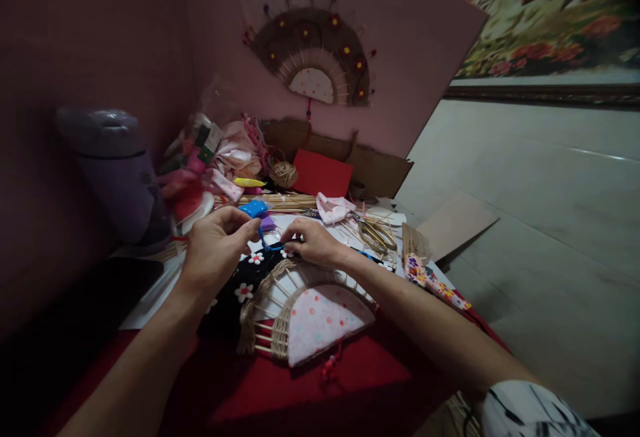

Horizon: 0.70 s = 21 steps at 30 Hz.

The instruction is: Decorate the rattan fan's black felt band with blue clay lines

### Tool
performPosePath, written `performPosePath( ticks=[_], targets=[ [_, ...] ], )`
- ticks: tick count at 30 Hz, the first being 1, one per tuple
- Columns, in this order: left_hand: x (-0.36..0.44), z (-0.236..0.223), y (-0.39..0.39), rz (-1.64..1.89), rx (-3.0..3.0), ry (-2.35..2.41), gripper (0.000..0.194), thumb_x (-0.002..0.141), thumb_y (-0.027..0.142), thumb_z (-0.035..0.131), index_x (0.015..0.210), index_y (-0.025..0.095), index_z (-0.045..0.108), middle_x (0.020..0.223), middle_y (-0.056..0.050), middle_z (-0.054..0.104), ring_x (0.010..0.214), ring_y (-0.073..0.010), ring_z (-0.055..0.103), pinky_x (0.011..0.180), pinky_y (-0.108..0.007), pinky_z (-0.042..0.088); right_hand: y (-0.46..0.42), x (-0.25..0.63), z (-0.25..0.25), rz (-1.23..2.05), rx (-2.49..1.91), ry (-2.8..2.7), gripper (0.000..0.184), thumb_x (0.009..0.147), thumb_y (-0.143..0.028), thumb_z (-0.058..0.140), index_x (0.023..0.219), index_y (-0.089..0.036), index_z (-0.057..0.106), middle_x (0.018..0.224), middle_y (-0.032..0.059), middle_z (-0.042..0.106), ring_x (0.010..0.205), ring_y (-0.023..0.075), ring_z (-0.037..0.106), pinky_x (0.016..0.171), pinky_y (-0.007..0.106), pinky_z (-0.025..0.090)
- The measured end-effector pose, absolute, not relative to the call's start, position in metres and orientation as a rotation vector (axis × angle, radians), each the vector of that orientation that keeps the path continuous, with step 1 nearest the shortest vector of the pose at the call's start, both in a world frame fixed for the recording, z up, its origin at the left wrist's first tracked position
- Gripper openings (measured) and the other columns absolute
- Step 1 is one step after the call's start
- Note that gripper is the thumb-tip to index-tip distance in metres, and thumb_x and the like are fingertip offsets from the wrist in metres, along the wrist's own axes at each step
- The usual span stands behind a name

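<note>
A handmade fan lies on the table, with a black band (227,320) dotted with white flowers, a ring of woven twine (281,330) on thin sticks and a pale half-round base (327,322) at the near side. My left hand (213,250) pinches one end of a blue strand (269,246) between thumb and fingers, raised a little over the fan's upper left. Lower along the same strand, my right hand (313,240) has its fingertips closed on it at the black band's top edge. More blue strand (367,255) shows to the right of that wrist.
Behind the hands lie a blue packet (254,208), scissors (375,233), a twine ball (284,174), a red card (323,173) and bundled sticks (285,202). A purple container (117,183) stands at left. Another fan (315,37) hangs on the pink board (400,37).
</note>
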<state>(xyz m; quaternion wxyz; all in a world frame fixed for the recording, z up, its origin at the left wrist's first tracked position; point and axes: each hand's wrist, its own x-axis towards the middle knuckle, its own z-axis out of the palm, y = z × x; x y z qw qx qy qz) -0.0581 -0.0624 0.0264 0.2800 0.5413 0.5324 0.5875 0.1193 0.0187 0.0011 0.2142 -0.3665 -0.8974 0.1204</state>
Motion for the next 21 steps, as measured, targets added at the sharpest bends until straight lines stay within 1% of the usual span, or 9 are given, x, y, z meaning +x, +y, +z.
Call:
performPosePath(
  ticks=[3,7,14,18,21],
  targets=[
    [-0.058,0.028,-0.062,1.609,1.423,1.412,0.019,0.067,0.033,0.068,0.068,0.016,0.059,0.056,0.0,0.062,0.044,-0.0099,0.053,0.04,-0.019,0.039,0.02,0.112,0.001,0.321,-1.072,-2.509,0.006,0.073,-0.014,0.067,0.078,-0.016,0.069,0.078,0.0018,0.064,0.076,0.0134,0.054,0.071,0.024,0.038],
    [-0.058,0.029,-0.062,1.632,1.397,1.407,0.02,0.065,0.034,0.069,0.066,0.016,0.06,0.056,0.001,0.061,0.044,-0.0103,0.052,0.038,-0.019,0.039,0.022,0.103,0.001,0.328,-1.084,-2.532,0.009,0.07,-0.015,0.069,0.079,-0.018,0.07,0.079,0.0015,0.065,0.077,0.0141,0.055,0.069,0.024,0.038],
    [-0.058,0.026,-0.061,1.632,1.399,1.411,0.019,0.067,0.034,0.068,0.066,0.017,0.059,0.055,0.001,0.062,0.043,-0.0106,0.053,0.039,-0.02,0.039,0.028,0.099,0.003,0.327,-1.077,-2.579,0.01,0.07,-0.012,0.067,0.077,-0.018,0.07,0.079,0.0013,0.066,0.078,0.0145,0.057,0.069,0.023,0.039],
    [-0.057,0.027,-0.061,1.631,1.406,1.406,0.017,0.068,0.032,0.067,0.066,0.016,0.059,0.054,0.001,0.061,0.043,-0.0101,0.052,0.041,-0.02,0.039,0.029,0.101,0.008,0.229,-1.056,-2.567,0.011,0.071,-0.012,0.064,0.078,-0.019,0.069,0.08,0.0015,0.065,0.078,0.0151,0.057,0.068,0.023,0.038],
    [-0.055,0.028,-0.061,1.627,1.407,1.41,0.017,0.069,0.03,0.067,0.065,0.016,0.058,0.055,0.001,0.062,0.043,-0.0094,0.051,0.04,-0.02,0.038,0.028,0.101,0.011,0.178,-1.065,-2.604,0.014,0.069,-0.01,0.063,0.076,-0.02,0.07,0.078,0.001,0.065,0.076,0.0157,0.057,0.067,0.024,0.038]
  ],
)
